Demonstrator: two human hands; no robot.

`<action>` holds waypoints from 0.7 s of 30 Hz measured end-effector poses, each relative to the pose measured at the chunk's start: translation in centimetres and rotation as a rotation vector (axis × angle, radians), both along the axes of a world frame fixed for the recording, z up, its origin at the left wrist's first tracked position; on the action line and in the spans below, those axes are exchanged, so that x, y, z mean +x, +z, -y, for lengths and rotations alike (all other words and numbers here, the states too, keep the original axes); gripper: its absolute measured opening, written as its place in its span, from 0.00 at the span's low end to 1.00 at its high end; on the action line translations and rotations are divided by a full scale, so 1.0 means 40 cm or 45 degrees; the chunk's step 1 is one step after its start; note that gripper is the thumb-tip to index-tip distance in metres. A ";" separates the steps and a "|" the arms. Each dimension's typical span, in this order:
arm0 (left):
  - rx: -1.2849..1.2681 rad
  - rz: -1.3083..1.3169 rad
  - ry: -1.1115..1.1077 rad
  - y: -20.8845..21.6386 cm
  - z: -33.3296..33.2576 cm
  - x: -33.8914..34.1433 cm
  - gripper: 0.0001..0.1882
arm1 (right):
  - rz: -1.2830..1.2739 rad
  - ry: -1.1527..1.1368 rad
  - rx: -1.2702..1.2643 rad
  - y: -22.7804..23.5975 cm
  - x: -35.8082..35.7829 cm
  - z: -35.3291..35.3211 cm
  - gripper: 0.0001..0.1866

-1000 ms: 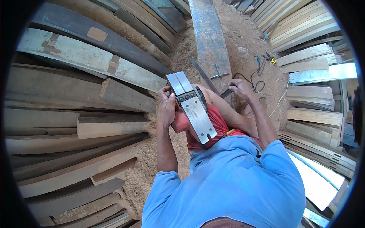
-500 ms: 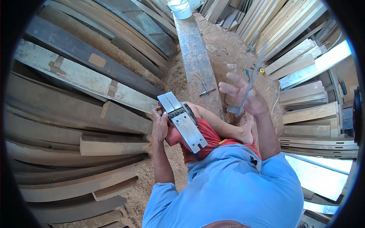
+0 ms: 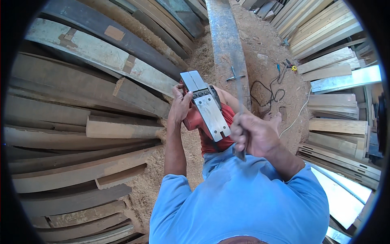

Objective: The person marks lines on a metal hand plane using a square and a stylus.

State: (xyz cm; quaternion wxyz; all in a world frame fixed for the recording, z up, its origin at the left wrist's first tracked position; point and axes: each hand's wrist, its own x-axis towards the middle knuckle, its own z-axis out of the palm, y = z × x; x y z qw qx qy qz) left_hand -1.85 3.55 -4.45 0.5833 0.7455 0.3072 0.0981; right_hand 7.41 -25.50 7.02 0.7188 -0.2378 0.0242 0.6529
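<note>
An electric hand planer (image 3: 210, 117) with a red body rests upside down over my lap, its shiny metal sole and cutter drum facing up. My left hand (image 3: 179, 105) is closed around its far left side, thumb near the drum. To the right of the planer, my right hand (image 3: 258, 134) is closed on a long thin metal strip (image 3: 239, 155). The strip's upper length is blurred by motion, and its lower end sticks out under my fingers. I cannot make out its exact kind. It stays apart from the planer's sole.
A long worn plank (image 3: 227, 36) runs ahead, with a T-handled tool (image 3: 235, 77) on it. A black cord (image 3: 264, 87) and a yellow-and-black tool (image 3: 292, 67) lie on the sawdust-covered floor. Stacked boards (image 3: 118, 130) stand close on the left, more timber (image 3: 337, 126) on the right.
My right hand has come down and left toward the planer, its fingers closing from spread to wrapped around the strip. The planer and left hand appear slightly higher and farther right as the view shifts.
</note>
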 end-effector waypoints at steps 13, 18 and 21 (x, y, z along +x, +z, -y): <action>0.046 -0.006 0.016 -0.011 -0.004 -0.014 0.29 | 0.336 0.090 -0.181 -0.046 0.034 0.040 0.20; -0.123 0.002 -0.019 0.002 -0.015 -0.002 0.26 | -0.213 0.035 -0.008 -0.024 -0.124 -0.039 0.12; -0.211 -0.013 -0.016 0.000 -0.021 -0.004 0.26 | -0.361 0.146 0.049 -0.054 -0.187 -0.067 0.11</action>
